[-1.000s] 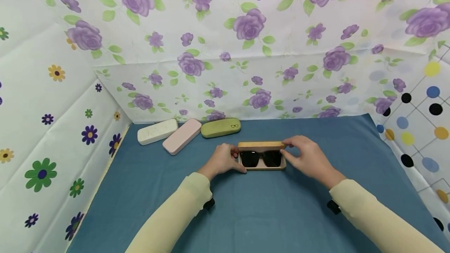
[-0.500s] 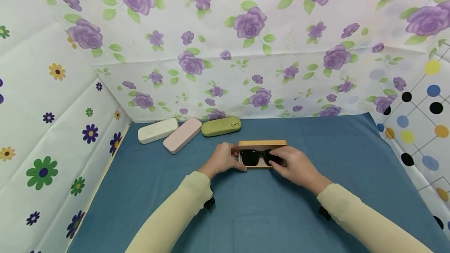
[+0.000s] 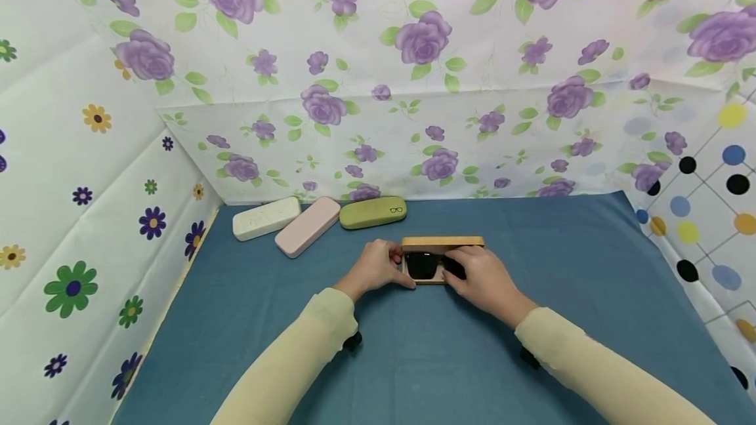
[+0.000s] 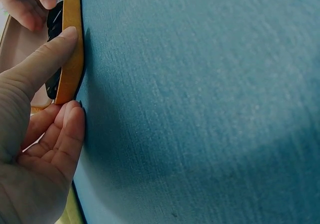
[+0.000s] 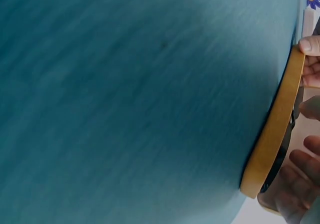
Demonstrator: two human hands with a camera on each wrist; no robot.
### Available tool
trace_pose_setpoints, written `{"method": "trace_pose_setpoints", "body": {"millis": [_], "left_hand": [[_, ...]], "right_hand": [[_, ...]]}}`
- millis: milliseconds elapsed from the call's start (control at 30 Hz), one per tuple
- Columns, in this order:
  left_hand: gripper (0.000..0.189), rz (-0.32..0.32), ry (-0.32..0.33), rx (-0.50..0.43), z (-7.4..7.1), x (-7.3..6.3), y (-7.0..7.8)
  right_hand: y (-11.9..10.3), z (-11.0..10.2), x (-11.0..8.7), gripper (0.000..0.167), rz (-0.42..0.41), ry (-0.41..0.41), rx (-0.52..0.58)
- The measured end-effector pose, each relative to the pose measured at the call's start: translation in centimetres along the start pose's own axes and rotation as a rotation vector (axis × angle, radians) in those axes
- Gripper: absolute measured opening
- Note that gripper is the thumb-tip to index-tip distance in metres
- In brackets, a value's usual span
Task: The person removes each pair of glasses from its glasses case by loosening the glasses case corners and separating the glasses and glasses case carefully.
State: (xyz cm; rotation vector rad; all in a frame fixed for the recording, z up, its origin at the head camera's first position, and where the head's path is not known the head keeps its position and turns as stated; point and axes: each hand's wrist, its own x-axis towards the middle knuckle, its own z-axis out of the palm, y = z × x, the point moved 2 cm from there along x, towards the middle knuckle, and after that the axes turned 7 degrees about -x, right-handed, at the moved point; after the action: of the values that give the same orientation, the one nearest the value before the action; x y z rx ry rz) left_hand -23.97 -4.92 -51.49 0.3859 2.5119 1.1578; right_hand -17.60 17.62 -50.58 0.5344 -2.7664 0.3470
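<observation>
An eyeglass case [image 3: 443, 241] with a yellow-brown outside and pale pink lining lies with its lid raised. Inside rests a pair of black sunglasses [image 3: 422, 265], its right lens partly covered by fingers. My left hand [image 3: 376, 264] grips the left end of the case, thumb along the front wall [image 4: 72, 14] and fingers around the end. Over the right half of the case is my right hand [image 3: 487, 281], thumb and fingers spread apart around the bridge and right lens. From the right wrist view, those fingertips [image 5: 302, 161] hover just above the sunglasses [image 5: 280, 159].
Three more cases lie at the back left: a white case [image 3: 267, 218], a pink case [image 3: 307, 227] and an olive-green case [image 3: 373, 213]. Blue cloth [image 3: 413, 359] covers the table. A flowered sheet [image 3: 378, 136] rises behind, with patterned sheets at both sides.
My right hand has left the raised lid's right corner and moved leftward and down over the sunglasses, reaching the bridge. My left hand stays on the case's left end.
</observation>
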Motion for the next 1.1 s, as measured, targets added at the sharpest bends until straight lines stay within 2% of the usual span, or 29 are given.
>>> {"method": "trace_pose_setpoints", "body": {"millis": [267, 800, 1100], "left_hand": [[0.058, 0.002, -0.006, -0.010, 0.0, -0.1, 0.1], [0.055, 0.007, 0.002, -0.036, 0.0, -0.2, 0.1], [0.058, -0.004, 0.002, 0.002, -0.1, -0.2, 0.3]], "right_hand": [[-0.1, 1.0, 0.4, 0.033, 0.029, -0.024, -0.056], [-0.6, 1.6, 0.7, 0.025, -0.028, 0.018, -0.185], [-0.7, 1.7, 0.9, 0.027, -0.035, 0.013, -0.210]]}}
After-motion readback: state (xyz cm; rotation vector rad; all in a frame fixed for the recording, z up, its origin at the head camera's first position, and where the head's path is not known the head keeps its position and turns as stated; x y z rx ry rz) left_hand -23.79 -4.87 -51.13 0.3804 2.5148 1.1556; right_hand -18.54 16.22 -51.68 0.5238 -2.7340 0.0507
